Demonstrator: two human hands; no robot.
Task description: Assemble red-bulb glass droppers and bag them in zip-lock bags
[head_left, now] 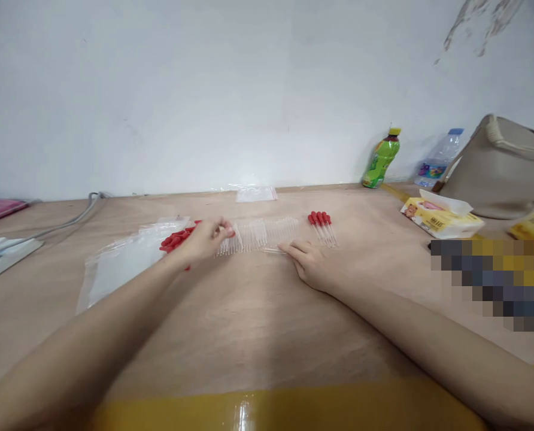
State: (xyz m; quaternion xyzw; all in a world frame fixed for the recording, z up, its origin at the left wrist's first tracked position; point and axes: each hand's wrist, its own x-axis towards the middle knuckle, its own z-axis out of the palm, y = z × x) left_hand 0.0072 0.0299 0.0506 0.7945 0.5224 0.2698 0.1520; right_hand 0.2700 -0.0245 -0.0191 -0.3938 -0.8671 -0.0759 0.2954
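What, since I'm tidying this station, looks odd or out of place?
Mainly the wall: brown marks streak its upper right, while most of it is plain; stain or damage, I can't tell. Also, one red piece lies apart from the red pile, on its near side, perhaps a stray.

The left hand [205,238] partly hides the red pieces [172,240]; the right edge crops the bag [495,167].

Pale marked wall [181,96]; brown tabletop [231,335]
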